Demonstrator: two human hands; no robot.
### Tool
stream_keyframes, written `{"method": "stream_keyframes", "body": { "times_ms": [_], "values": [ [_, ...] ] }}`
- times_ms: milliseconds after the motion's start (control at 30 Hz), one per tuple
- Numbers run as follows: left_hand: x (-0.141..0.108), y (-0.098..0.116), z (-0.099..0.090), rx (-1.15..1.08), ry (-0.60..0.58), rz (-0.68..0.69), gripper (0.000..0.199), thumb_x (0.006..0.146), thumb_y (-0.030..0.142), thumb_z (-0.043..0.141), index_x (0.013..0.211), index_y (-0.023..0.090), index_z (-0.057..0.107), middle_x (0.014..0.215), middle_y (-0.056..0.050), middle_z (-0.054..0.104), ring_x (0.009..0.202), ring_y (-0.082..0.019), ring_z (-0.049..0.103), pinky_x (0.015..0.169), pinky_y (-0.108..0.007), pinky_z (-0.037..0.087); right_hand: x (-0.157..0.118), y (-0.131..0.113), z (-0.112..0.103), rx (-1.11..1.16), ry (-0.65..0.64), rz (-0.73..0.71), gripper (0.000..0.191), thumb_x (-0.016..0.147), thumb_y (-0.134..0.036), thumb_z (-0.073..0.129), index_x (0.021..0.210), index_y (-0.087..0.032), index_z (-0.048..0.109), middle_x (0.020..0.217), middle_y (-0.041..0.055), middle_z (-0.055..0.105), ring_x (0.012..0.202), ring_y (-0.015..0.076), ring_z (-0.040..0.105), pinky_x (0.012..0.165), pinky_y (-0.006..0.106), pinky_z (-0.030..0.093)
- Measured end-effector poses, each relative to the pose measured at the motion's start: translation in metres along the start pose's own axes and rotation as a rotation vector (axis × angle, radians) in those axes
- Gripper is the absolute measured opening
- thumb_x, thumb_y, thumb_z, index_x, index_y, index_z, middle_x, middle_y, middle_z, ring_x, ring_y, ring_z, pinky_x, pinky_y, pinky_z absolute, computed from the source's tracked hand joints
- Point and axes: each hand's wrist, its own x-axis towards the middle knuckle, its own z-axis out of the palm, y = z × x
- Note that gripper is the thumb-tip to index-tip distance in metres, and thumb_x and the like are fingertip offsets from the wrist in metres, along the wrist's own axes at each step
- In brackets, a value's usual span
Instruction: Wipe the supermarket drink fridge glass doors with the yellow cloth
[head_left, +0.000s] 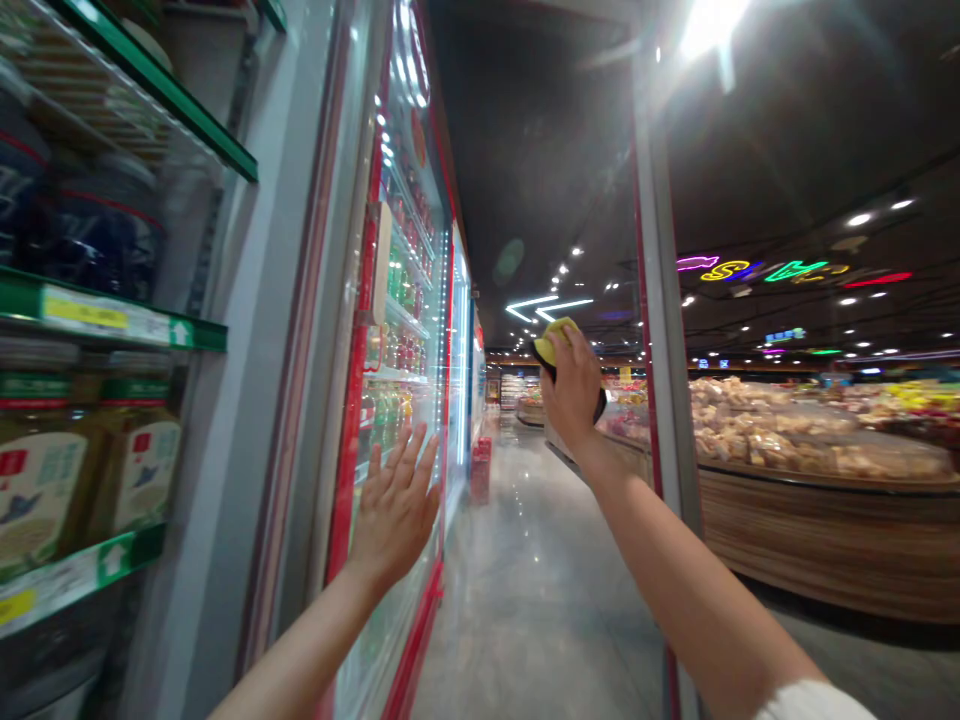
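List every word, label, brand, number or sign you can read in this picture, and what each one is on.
"S", apparently: yellow neon sign; the other neon shapes beside it can't be read with certainty.
Upward arrows, no words: green shelf strips.
Too blurred or small to read: price tags, bottle labels, blue hanging sign.
No brand or number is legible.
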Motion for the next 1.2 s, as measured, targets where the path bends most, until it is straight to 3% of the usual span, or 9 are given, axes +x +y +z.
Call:
{"method": "stream_keyframes", "body": {
  "times_ms": [100,233,367,467,667,800,900,1100,1200],
  "values": [
    [-0.005,-0.007,-0.004,0.013,-0.018,-0.034,0.075,0.100,0.023,0.045,0.164,0.024,0.004,0.165,-0.011,0.031,0.156,-0.025,0.023,0.129,-0.051,0.013,-0.013,-0.044,0.016,0.062,-0.186,-0.196,0.058,0.086,-0.013,0.053,0.144,-0.022,0.052,0.158,0.0113,0.044,0.150,0.0283,0.032,0.122,0.051,0.030],
    [-0.019,-0.019,-0.015,0.059,-0.020,-0.060,0.075,0.101,0.025,0.044,0.164,0.022,0.005,0.166,-0.011,0.030,0.156,-0.025,0.022,0.129,-0.050,0.014,-0.072,-0.060,-0.006,0.146,-0.407,-0.604,0.055,0.089,-0.019,0.057,0.143,-0.026,0.054,0.156,0.0078,0.049,0.147,0.0258,0.038,0.122,0.047,0.031],
    [-0.030,-0.031,-0.026,0.096,-0.033,-0.075,0.073,0.100,0.024,0.044,0.164,0.022,0.008,0.166,-0.011,0.031,0.156,-0.024,0.021,0.128,-0.050,0.015,-0.075,-0.043,-0.010,0.062,-0.206,-0.394,0.048,0.087,-0.023,0.062,0.135,-0.029,0.062,0.138,0.0100,0.062,0.130,0.0313,0.053,0.111,0.053,0.040],
    [-0.031,-0.036,-0.028,0.096,-0.062,-0.113,0.070,0.101,0.026,0.043,0.163,0.019,0.011,0.166,-0.013,0.031,0.157,-0.025,0.019,0.128,-0.052,0.016,-0.061,-0.062,0.011,0.039,-0.135,-0.248,0.057,0.087,-0.013,0.056,0.143,-0.025,0.056,0.138,0.0116,0.061,0.130,0.0297,0.053,0.112,0.051,0.042],
    [-0.033,-0.043,-0.037,0.089,-0.087,-0.145,0.065,0.101,0.029,0.042,0.161,0.016,0.021,0.165,-0.014,0.032,0.157,-0.025,0.018,0.128,-0.052,0.014,-0.093,-0.092,0.011,0.195,-0.368,-0.696,0.043,0.094,-0.018,0.054,0.134,-0.029,0.062,0.144,0.0051,0.061,0.139,0.0229,0.048,0.119,0.045,0.035],
    [-0.040,-0.052,-0.048,0.103,-0.062,-0.158,0.066,0.101,0.028,0.044,0.162,0.018,0.020,0.165,-0.013,0.034,0.157,-0.024,0.020,0.128,-0.050,0.016,-0.068,-0.086,0.015,0.219,-0.234,-0.470,0.035,0.089,-0.020,0.059,0.121,-0.026,0.070,0.139,0.0070,0.065,0.135,0.0265,0.053,0.115,0.047,0.040],
    [-0.042,-0.057,-0.052,0.090,-0.053,-0.178,0.067,0.100,0.027,0.043,0.162,0.019,0.020,0.165,-0.012,0.034,0.156,-0.026,0.021,0.128,-0.052,0.018,-0.045,-0.111,0.035,0.170,-0.209,-0.285,0.045,0.086,-0.015,0.059,0.129,-0.024,0.066,0.147,0.0090,0.058,0.142,0.0277,0.047,0.119,0.049,0.036],
    [-0.045,-0.068,-0.059,0.107,-0.040,-0.203,0.067,0.100,0.026,0.044,0.162,0.021,0.020,0.164,-0.012,0.034,0.156,-0.026,0.024,0.128,-0.052,0.017,-0.059,-0.143,0.043,0.309,-0.491,-0.785,0.038,0.088,-0.020,0.062,0.124,-0.029,0.068,0.143,0.0024,0.063,0.137,0.0225,0.051,0.116,0.042,0.036],
    [-0.051,-0.074,-0.064,0.129,-0.043,-0.190,0.068,0.100,0.025,0.045,0.162,0.021,0.019,0.164,-0.012,0.036,0.156,-0.026,0.024,0.128,-0.053,0.017,-0.038,-0.145,0.047,0.280,-0.442,-0.602,0.039,0.084,-0.018,0.066,0.121,-0.029,0.070,0.140,0.0029,0.065,0.134,0.0252,0.054,0.113,0.044,0.037]
  ]
}}
